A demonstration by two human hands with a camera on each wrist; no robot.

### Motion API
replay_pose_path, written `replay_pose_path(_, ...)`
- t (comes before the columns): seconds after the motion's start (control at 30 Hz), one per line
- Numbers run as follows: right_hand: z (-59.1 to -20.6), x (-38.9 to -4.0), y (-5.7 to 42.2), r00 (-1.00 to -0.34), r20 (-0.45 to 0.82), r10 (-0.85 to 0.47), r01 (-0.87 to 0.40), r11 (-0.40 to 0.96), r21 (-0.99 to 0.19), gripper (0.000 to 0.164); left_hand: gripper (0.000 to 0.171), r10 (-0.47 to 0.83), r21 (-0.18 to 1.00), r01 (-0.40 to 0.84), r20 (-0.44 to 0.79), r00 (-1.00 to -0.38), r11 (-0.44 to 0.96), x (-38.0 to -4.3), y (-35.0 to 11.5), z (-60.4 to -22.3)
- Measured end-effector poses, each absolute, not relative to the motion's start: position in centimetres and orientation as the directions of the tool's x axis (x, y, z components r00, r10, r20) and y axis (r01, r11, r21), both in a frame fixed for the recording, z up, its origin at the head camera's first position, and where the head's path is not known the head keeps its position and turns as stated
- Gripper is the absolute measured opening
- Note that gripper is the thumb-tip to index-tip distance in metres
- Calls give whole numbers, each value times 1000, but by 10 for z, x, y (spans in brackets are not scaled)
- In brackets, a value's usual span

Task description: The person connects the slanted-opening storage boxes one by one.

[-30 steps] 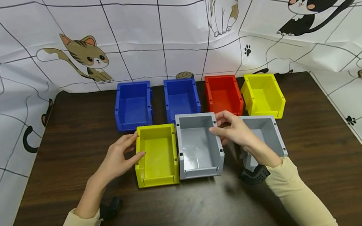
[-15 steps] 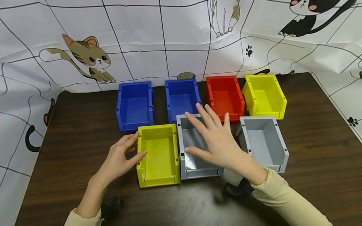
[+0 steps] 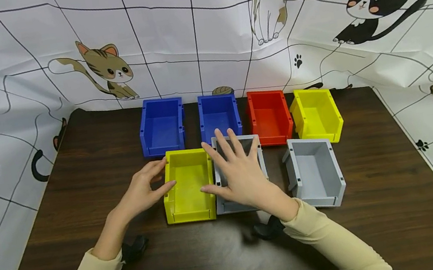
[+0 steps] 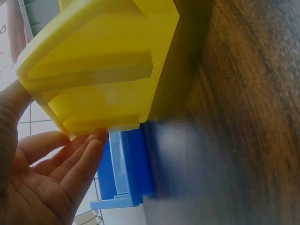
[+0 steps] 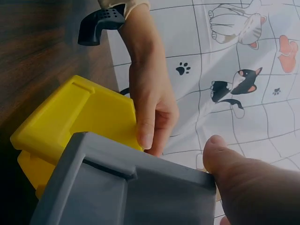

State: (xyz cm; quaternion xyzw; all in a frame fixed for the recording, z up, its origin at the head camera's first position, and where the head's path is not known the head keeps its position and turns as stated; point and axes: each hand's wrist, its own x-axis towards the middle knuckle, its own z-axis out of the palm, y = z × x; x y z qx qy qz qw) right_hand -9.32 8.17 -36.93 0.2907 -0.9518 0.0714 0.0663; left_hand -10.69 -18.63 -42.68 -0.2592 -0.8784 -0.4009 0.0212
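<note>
My left hand (image 3: 143, 187) holds the left wall of the front yellow bin (image 3: 188, 185), its thumb over the rim and its fingers at the far left corner. The left wrist view shows those fingertips touching the outside of the yellow bin (image 4: 103, 70). My right hand (image 3: 242, 176) spreads its fingers above the middle grey bin (image 3: 262, 165) and hides most of its inside. Its thumb reaches over the yellow bin's right side. Up close in the right wrist view is the grey bin (image 5: 145, 187), with the right thumb (image 5: 229, 161) near its rim.
Along the back stand a left blue bin (image 3: 162, 125), another blue bin (image 3: 218, 113), a red bin (image 3: 269, 116) and a small yellow bin (image 3: 316, 113). A second grey bin (image 3: 315, 171) sits right of the hands. A cat-print sheet (image 3: 165, 33) hangs behind the dark table (image 3: 382, 202).
My right hand has let go of the middle grey bin's right rim and moved left over it, fingers spreading. My left hand has stayed at the yellow bin.
</note>
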Motion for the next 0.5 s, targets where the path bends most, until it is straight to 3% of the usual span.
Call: replay_pose_path(0.5, -370, -102, 78, -853, 82, -516, -522, 845, -117, 88, 61, 441, 679, 491, 265, -857, 546, -107, -186, -427)
